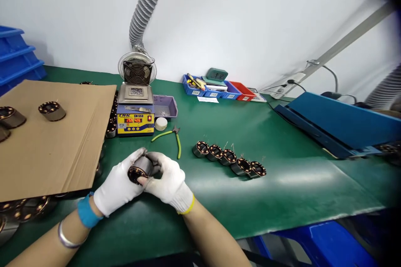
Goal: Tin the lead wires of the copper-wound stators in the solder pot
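Observation:
Between my two gloved hands is a motor stator (140, 168), a dark metal cylinder with copper dots around its end. My left hand (120, 183) wraps its left side and underside. My right hand (166, 177) grips the other side, with the bare thumb tip at the lower rim. Both gloves are white, and fingers behind the part are hidden. To the right, several stators (228, 157) stand in a slanting row, some with thin wires sticking up. Green-handled cutters (175, 132) lie just beyond my hands.
A solder pot (135, 123) with a fan stands behind my hands, beside a purple tray (166, 106) and a white round pad (161, 124). Cardboard (72, 133) at left carries stators and covers others. Small bins (213, 91) line the wall; a blue panel (338, 119) lies right.

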A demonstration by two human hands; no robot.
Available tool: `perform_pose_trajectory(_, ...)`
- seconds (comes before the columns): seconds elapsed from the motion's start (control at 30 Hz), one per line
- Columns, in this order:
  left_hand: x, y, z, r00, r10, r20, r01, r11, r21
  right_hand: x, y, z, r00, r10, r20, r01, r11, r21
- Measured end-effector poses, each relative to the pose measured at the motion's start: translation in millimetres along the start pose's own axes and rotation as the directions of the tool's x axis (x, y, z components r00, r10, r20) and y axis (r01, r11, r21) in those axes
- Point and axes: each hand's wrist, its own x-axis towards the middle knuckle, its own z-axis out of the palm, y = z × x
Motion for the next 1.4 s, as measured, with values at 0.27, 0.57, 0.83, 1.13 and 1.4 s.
perform_pose_trajectory(0.27,5.1,4.7,-20.1,0.892,-0.337,0.302,0.403,0.895,-0.192,3.4,23.6,10.1,0.976,-0.148,-0.158,0.147,0.989,-0.018)
perform_pose_trajectory(0.57,-12.1,12.5,-46.4,0.941,-0.305,0.149,0.324,0.681,-0.657,14.8,19.0,2.2,0.96,0.004,-0.279,0.076,0.958,0.278)
perform_pose_trajectory(0.83,-4.4,22.5,-33.1,0.956,-0.293,-0.017,0.272,0.907,-0.321,7.1,14.7,7.5,0.978,-0.068,-0.196,0.107,0.975,0.193)
perform_pose_trajectory(1.13,-7.2,26.7,-34.6,0.948,-0.251,-0.195,0.199,0.947,-0.251,6.8,17.9,7.4,0.957,-0.112,-0.266,0.173,0.96,0.221)
perform_pose_trajectory(1.4,-14.9,32.5,-27.5,0.983,-0.182,-0.013,0.16,0.895,-0.417,4.2,16.3,8.6,0.943,-0.128,-0.308,0.194,0.961,0.196)
